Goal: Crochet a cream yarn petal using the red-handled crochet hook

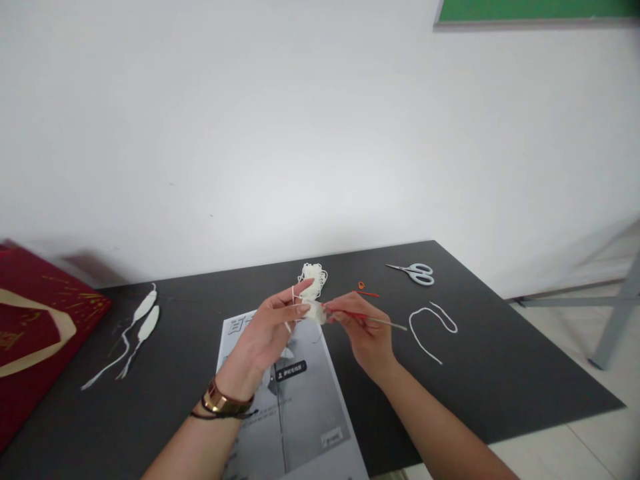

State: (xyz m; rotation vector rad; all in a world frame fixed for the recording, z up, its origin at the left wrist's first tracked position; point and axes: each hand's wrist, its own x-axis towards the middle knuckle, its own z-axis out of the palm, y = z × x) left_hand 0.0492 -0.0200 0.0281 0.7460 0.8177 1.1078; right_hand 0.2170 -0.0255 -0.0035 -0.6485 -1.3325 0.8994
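Where the fingertips of both hands meet above the table, a small white crocheted piece [316, 311] is pinched between the thumb and fingers of the left hand [270, 331], with white yarn looped over the raised index finger. The right hand [367, 335] is closed around a red-handled crochet hook [367, 317], its hook end at the white piece and its grey tail pointing right, past the hand. A gold bracelet [225, 401] and a dark cord sit on the left wrist.

Just behind the hands, a loose heap of white yarn [313, 275] lies on the dark table [500, 373]. Beneath the forearms lies a printed sheet [300, 407], grey with a dark label. Right of the hands, a cut strand of white yarn [431, 323] curls on the table; beyond it lie small scissors [416, 272] with pale handles, and nearer the yarn heap a small orange marker [361, 285]. At far left rest two white leaf-shaped crocheted pieces [145, 317] with trailing tails, beside a red bag [35, 327] with gold print.
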